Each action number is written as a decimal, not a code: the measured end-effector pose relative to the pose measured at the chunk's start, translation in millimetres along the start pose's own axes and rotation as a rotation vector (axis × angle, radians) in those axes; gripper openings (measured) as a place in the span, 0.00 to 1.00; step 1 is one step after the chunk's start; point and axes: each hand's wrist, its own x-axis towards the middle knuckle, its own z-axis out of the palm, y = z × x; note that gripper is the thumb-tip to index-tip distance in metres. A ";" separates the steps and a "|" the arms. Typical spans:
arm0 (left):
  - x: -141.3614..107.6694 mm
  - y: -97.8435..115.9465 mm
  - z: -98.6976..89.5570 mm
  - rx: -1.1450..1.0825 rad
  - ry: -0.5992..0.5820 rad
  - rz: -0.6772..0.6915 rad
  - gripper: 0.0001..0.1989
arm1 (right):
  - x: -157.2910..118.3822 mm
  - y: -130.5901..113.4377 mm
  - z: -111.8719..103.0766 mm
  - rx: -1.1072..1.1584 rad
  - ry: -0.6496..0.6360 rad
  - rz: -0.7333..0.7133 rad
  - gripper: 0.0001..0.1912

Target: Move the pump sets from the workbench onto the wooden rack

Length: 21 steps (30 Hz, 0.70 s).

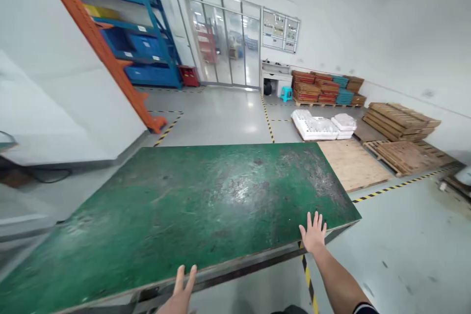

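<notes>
A large green table [176, 201] with a scuffed, worn top stretches across the view in front of me. My right hand [314, 233] lies on its near edge toward the right corner, palm down with the fingers spread. At the bottom centre, my left hand [180, 293] meets the near edge with two fingers stretched out and apart; its lower part is cut off by the frame. Neither hand has an object in it.
Blue shelving [158, 34] with bins and an orange upright [106, 54] stand back left. Glass doors [224, 39] are at the back. White sacks [316, 126], a plywood sheet [355, 164] and stacked wooden pallets [399, 120] lie beyond the table's right side.
</notes>
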 end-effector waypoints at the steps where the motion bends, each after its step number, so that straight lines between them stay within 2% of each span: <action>1: 32.6 -12.2 -23.0 0.029 -0.006 -0.017 0.52 | 31.8 -28.0 1.9 -0.010 0.005 -0.005 0.39; 5: 165.3 -54.6 -99.2 0.125 -0.029 -0.087 0.53 | 169.2 -126.3 15.4 -0.025 0.059 -0.044 0.40; 9: 298.6 -72.4 -161.4 0.140 -0.027 -0.149 0.57 | 325.0 -200.3 19.2 -0.014 0.066 -0.090 0.42; 11: 364.1 -72.0 -196.6 0.136 -0.025 -0.183 0.57 | 404.6 -234.3 6.5 -0.001 0.006 -0.130 0.43; 14: 459.7 -69.3 -258.3 0.109 -0.040 -0.207 0.54 | 513.3 -285.1 -26.2 0.003 -0.132 -0.185 0.47; 17: 552.8 -78.6 -319.3 0.127 -0.037 -0.213 0.48 | 597.6 -330.2 -46.3 0.020 -0.160 -0.247 0.47; 19: 615.0 -96.5 -351.5 0.189 0.023 -0.193 0.44 | 639.0 -351.3 -40.9 0.023 -0.089 -0.255 0.44; 21: 678.2 -121.4 -375.9 0.227 0.133 -0.119 0.39 | 672.8 -363.8 -25.0 0.045 -0.021 -0.210 0.40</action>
